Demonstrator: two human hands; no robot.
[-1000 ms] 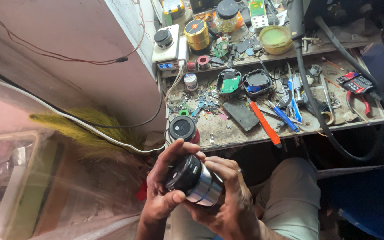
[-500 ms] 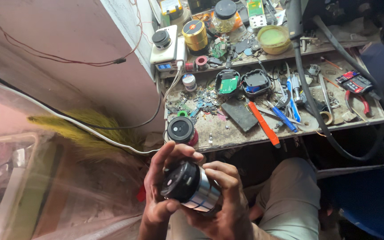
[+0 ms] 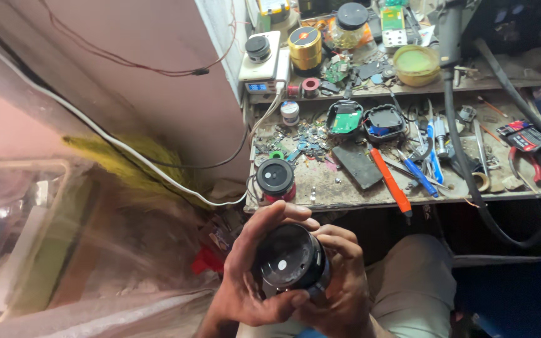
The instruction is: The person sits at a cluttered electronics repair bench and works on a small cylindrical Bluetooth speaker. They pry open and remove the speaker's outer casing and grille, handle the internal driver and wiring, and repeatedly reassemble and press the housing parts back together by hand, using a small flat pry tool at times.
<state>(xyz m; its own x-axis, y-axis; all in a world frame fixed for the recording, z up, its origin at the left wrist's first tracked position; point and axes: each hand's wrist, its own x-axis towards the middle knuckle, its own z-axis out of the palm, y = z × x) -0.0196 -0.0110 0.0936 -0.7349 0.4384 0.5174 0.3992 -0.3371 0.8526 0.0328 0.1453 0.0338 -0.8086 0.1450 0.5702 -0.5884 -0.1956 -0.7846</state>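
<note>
Head view. Both hands cradle a black cylindrical speaker low in the frame, over the person's lap and just in front of the workbench. The left hand wraps the cylinder's left side, fingers curled over the top edge and thumb pressed along the bottom edge. The right hand cups the right side, its fingers bent over the rim. The speaker's flat dark end (with a small pale dot at centre) faces the camera.

On the bench edge just above the hands stands a second round speaker with a red body. Further right lie an orange-handled tool, blue-handled tools, two opened black casings and red-handled pliers. A yellow tin and a yellow-green bowl sit on the upper shelf.
</note>
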